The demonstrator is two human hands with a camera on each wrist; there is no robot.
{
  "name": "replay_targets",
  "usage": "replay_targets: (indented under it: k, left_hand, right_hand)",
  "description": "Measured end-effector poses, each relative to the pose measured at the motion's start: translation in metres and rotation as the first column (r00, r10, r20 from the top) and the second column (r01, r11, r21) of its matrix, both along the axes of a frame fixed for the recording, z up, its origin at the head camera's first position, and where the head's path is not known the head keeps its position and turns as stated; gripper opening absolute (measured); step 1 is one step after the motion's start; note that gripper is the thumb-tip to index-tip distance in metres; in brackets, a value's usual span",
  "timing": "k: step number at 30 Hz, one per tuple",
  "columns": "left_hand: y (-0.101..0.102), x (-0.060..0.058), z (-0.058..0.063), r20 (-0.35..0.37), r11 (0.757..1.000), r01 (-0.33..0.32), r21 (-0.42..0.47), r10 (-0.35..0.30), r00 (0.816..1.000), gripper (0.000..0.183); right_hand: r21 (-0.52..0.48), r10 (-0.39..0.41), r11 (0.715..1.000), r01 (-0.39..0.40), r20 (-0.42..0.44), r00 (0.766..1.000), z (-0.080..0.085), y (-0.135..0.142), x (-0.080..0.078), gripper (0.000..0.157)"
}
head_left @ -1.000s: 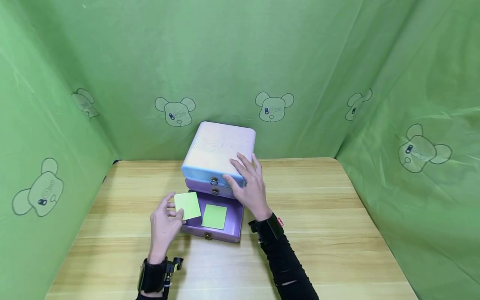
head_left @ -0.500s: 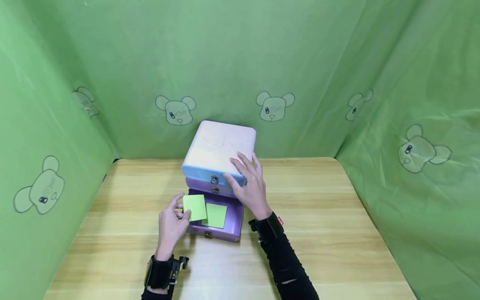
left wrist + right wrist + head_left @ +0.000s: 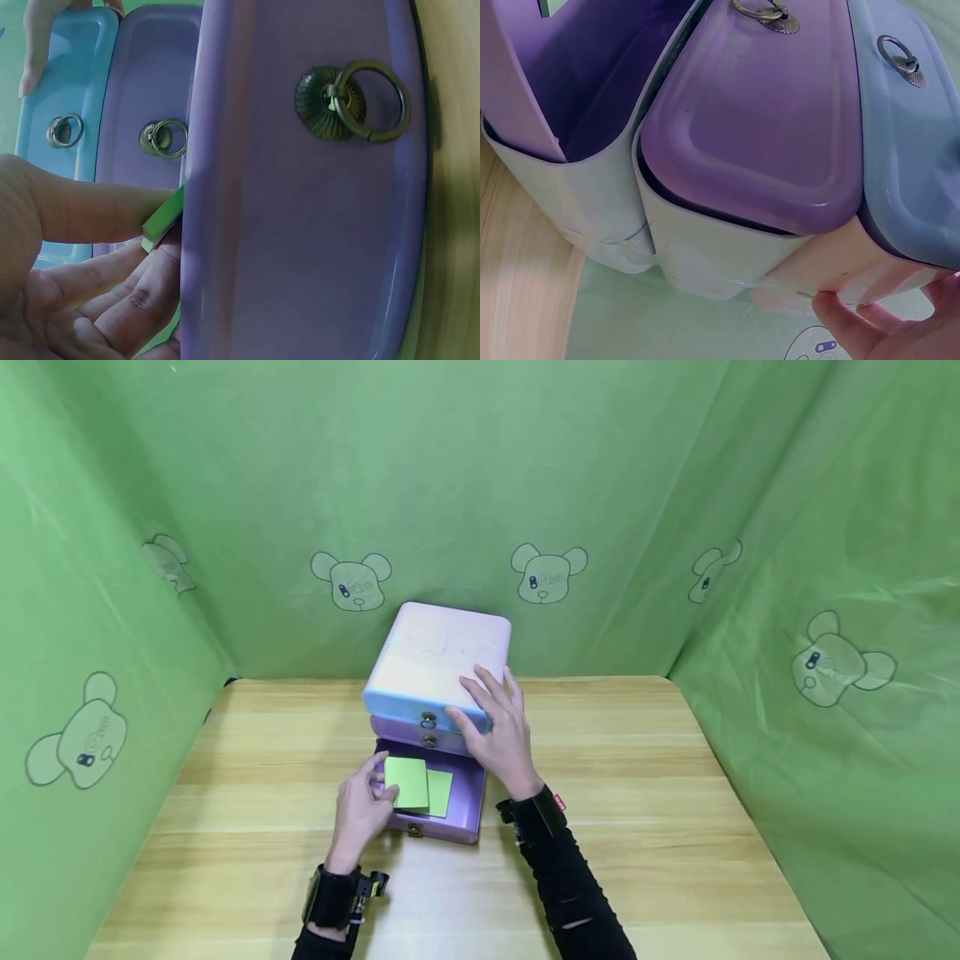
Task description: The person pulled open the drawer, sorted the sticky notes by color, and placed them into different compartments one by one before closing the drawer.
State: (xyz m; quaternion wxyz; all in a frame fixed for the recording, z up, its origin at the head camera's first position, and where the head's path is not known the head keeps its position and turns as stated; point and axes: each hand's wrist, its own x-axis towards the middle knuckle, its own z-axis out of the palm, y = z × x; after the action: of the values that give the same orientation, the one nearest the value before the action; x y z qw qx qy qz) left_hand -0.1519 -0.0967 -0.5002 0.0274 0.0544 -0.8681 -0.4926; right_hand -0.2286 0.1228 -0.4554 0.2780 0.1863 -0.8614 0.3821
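Note:
My left hand (image 3: 362,810) pinches a green sticky note pad (image 3: 408,782) between thumb and fingers, over the left part of a pulled-out purple drawer (image 3: 467,793). In the left wrist view the pad (image 3: 163,217) shows its thick edge beside the drawer front (image 3: 300,225). A second green pad (image 3: 441,795) lies in the drawer, partly hidden by the held one. My right hand (image 3: 504,743) rests spread on the front right corner of a small drawer cabinet (image 3: 446,647), fingers on its pale top and thumb near the blue drawer front (image 3: 397,706).
Above the pulled-out drawer sit a closed purple drawer (image 3: 765,112) and a closed blue one (image 3: 911,135), each with a metal ring pull. The cabinet stands at the back of a wooden table (image 3: 615,793), close to a green cloth (image 3: 442,468) that also hangs at both sides.
My left hand has moved right with the pad, from the drawer's left edge to over it, and the pad now overlaps the other one. The right hand has stayed in place.

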Motion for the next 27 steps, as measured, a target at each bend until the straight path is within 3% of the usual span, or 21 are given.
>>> replay_targets:
  k: [7,18,27]
  left_hand:
    - [0.006,-0.003,-0.001,0.018,0.999,0.030,-0.017,-0.029,0.999,0.061]
    - [0.012,-0.008,-0.002,0.037,0.990,0.070,-0.124,-0.066,0.997,0.058]
    - [0.015,-0.011,-0.004,0.055,0.985,0.104,-0.139,-0.097,0.994,0.057]
  right_hand:
    - [0.000,-0.006,1.000,0.006,0.012,1.000,-0.001,0.001,0.000,0.050]
    - [-0.021,-0.005,1.000,0.006,0.027,1.000,0.000,-0.001,0.000,0.050]
    - [-0.008,-0.012,1.000,0.013,0.018,1.000,0.002,-0.003,0.002,0.049]
